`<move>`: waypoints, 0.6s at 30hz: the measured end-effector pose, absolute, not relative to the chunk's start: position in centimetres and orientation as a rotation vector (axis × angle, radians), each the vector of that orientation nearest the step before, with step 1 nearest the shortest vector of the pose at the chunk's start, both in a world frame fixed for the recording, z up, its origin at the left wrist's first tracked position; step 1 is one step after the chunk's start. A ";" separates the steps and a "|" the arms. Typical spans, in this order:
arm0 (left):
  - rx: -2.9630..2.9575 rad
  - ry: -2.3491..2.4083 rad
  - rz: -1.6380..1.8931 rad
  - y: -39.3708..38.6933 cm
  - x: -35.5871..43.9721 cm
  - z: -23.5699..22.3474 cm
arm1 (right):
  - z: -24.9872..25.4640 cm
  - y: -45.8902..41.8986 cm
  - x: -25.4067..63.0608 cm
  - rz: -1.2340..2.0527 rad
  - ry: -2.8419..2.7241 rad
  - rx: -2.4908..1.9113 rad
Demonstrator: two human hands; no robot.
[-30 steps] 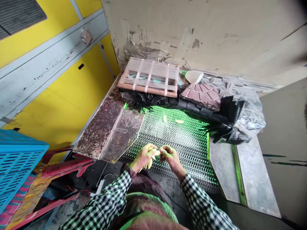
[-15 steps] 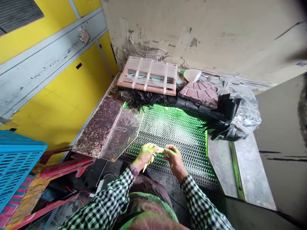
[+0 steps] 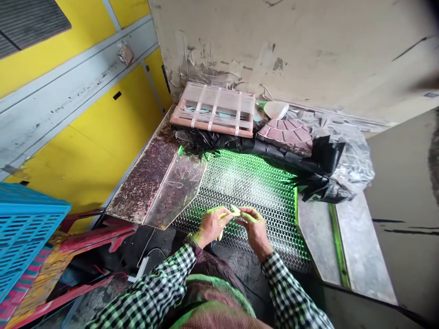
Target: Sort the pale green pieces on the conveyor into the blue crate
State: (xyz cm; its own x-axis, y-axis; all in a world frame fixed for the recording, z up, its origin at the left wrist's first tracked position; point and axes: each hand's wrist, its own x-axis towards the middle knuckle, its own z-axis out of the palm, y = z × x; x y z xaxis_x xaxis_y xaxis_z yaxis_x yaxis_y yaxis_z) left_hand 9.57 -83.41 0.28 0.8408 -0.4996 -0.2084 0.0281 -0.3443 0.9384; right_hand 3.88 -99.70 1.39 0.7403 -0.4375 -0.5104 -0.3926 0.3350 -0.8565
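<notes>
My left hand [image 3: 210,224] is closed round a bunch of small pale yellow pieces [image 3: 220,235] whose ends stick out below the fist. My right hand [image 3: 255,227] pinches one pale piece [image 3: 235,211] at its fingertips, right against the left hand's fingers. Both hands hover over the near edge of a wire mesh panel [image 3: 254,187] lit bright green from below. Checked sleeves cover both forearms.
Black plastic sheeting [image 3: 308,169], a taped wooden frame [image 3: 214,109] and a reddish ribbed disc [image 3: 286,135] lie behind the mesh against a stained wall. A rusty metal plate [image 3: 144,180] flanks the mesh on the left. A blue crate [image 3: 24,237] and red frame [image 3: 92,237] sit lower left.
The two loose pale pieces lying far back on the mesh a second ago no longer show. Both hands stay together at the near edge, the right now pinching a piece slightly higher.
</notes>
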 end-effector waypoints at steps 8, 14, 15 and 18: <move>2.273 -0.806 -0.331 -82.3 9.2 -0.4 | 1.1 -102.5 3.3 -0.189 0.659 -1.921; 2.328 -0.992 -0.336 -81.5 9.2 -0.1 | 2.7 -101.9 2.5 -0.213 0.355 -2.495; 2.302 -0.997 -0.340 -81.5 9.1 0.0 | 2.9 -101.4 2.6 -0.142 0.393 -2.412; 2.220 -0.910 -0.333 -81.7 8.7 0.1 | 3.0 -100.4 3.2 0.115 0.556 -1.994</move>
State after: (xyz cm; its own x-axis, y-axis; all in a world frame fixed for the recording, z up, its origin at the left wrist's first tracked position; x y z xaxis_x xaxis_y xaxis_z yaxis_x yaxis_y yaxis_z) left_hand 8.69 -81.70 0.08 0.7194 -0.6941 0.0267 -0.5131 -0.5051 0.6940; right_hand 3.24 -100.40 2.99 0.8890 -0.3331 -0.3141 -0.4306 -0.3755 -0.8207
